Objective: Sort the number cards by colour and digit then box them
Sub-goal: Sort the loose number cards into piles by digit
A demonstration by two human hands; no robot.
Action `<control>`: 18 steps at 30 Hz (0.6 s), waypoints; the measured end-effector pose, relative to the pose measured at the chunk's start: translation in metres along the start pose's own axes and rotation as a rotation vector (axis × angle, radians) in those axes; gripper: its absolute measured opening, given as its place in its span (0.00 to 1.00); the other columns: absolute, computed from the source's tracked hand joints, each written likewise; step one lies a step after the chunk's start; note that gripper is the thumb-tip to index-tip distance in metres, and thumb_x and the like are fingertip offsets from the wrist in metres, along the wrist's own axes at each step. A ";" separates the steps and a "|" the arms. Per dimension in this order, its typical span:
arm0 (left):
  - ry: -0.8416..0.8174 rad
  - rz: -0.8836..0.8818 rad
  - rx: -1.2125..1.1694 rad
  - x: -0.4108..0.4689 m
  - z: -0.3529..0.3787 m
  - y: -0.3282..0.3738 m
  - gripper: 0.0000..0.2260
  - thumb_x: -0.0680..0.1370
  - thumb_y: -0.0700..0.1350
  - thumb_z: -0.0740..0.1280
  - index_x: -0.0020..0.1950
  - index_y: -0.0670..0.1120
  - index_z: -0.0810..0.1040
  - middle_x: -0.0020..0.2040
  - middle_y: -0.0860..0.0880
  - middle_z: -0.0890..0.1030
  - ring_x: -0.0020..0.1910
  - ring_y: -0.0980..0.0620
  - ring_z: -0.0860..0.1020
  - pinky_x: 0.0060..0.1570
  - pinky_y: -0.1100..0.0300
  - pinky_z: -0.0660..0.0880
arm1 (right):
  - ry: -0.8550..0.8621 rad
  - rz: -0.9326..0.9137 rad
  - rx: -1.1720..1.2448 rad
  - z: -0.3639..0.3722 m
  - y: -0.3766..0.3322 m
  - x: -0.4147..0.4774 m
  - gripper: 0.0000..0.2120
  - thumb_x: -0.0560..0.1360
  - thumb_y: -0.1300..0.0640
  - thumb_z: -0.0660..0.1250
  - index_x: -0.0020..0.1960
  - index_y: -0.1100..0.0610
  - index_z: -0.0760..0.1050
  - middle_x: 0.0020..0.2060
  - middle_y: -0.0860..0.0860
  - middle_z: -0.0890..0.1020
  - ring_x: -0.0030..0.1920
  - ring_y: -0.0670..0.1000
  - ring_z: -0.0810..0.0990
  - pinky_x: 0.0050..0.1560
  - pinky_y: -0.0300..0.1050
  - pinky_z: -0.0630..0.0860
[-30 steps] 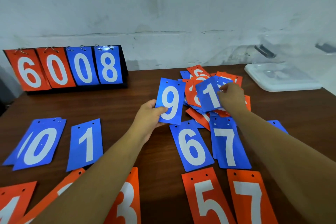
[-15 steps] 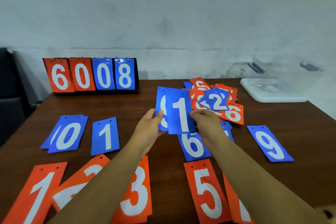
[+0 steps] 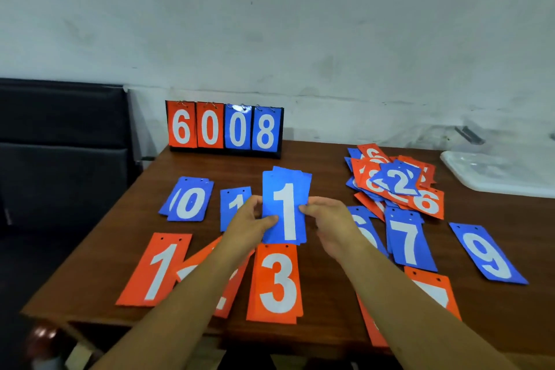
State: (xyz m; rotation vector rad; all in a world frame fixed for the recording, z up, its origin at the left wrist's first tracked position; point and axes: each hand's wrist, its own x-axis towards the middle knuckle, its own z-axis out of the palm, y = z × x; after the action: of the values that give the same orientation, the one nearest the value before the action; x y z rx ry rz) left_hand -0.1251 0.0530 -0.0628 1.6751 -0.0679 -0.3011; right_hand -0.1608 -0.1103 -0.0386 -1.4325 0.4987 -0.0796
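Left grip [image 3: 250,221], right grip [image 3: 329,219] on upright blue 1 card [image 3: 287,210]

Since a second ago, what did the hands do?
The right hand took the blue 1 card off the mixed pile and laid it over the blue 9 in the left hand; both hands now pinch that pair. The laid-out cards and scoreboard stayed put.
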 end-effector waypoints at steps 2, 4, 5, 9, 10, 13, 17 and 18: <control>0.076 0.011 0.037 -0.003 -0.014 -0.002 0.07 0.77 0.42 0.72 0.50 0.51 0.76 0.54 0.45 0.82 0.50 0.47 0.83 0.40 0.52 0.81 | -0.027 -0.001 -0.017 0.007 0.003 -0.004 0.07 0.73 0.62 0.72 0.50 0.64 0.81 0.45 0.55 0.86 0.47 0.56 0.85 0.51 0.55 0.81; 0.171 0.015 0.106 -0.001 -0.028 -0.005 0.06 0.77 0.43 0.72 0.50 0.51 0.76 0.53 0.46 0.81 0.50 0.48 0.81 0.38 0.57 0.77 | -0.015 0.011 -0.044 0.010 0.004 -0.006 0.07 0.73 0.59 0.73 0.49 0.61 0.80 0.44 0.52 0.87 0.44 0.52 0.86 0.41 0.47 0.81; 0.211 0.024 0.131 0.002 -0.035 -0.006 0.06 0.77 0.44 0.71 0.51 0.50 0.75 0.53 0.46 0.80 0.49 0.49 0.80 0.37 0.58 0.75 | 0.005 0.014 -0.063 0.010 0.005 -0.006 0.07 0.73 0.57 0.74 0.48 0.59 0.80 0.44 0.51 0.87 0.43 0.50 0.86 0.37 0.43 0.79; 0.369 0.046 0.388 0.025 -0.060 -0.007 0.10 0.79 0.44 0.69 0.58 0.44 0.76 0.56 0.44 0.80 0.50 0.47 0.77 0.44 0.57 0.70 | 0.066 0.003 -0.118 0.002 0.005 0.001 0.07 0.72 0.56 0.75 0.47 0.56 0.80 0.44 0.50 0.86 0.40 0.46 0.85 0.29 0.37 0.77; 0.399 0.024 0.446 0.033 -0.064 -0.008 0.11 0.79 0.43 0.68 0.60 0.42 0.76 0.57 0.43 0.80 0.53 0.45 0.77 0.46 0.57 0.69 | 0.081 0.009 -0.143 0.000 0.005 0.003 0.08 0.71 0.55 0.76 0.47 0.56 0.80 0.44 0.50 0.85 0.41 0.46 0.85 0.31 0.38 0.79; 0.419 -0.022 0.582 0.052 -0.071 -0.011 0.13 0.79 0.43 0.68 0.62 0.40 0.77 0.59 0.41 0.80 0.58 0.42 0.77 0.48 0.56 0.69 | 0.110 0.023 -0.210 -0.003 0.007 0.009 0.11 0.69 0.54 0.77 0.47 0.54 0.79 0.45 0.51 0.84 0.42 0.46 0.84 0.38 0.42 0.82; 0.415 -0.001 0.816 0.068 -0.072 -0.017 0.11 0.79 0.43 0.68 0.56 0.37 0.80 0.52 0.39 0.82 0.53 0.42 0.79 0.50 0.53 0.75 | 0.128 0.018 -0.268 -0.002 0.008 0.018 0.13 0.69 0.52 0.77 0.49 0.53 0.78 0.48 0.51 0.84 0.42 0.46 0.84 0.38 0.43 0.82; 0.411 -0.013 0.881 0.070 -0.073 -0.018 0.11 0.79 0.44 0.68 0.55 0.37 0.80 0.50 0.40 0.82 0.51 0.43 0.80 0.49 0.53 0.76 | 0.126 0.007 -0.279 -0.003 0.008 0.020 0.12 0.69 0.52 0.77 0.48 0.53 0.78 0.49 0.51 0.84 0.42 0.45 0.84 0.36 0.41 0.82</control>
State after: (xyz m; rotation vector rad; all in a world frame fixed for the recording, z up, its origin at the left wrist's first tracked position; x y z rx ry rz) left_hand -0.0429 0.1100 -0.0843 2.5799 0.1396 0.0991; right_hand -0.1460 -0.1189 -0.0522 -1.7055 0.6375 -0.0979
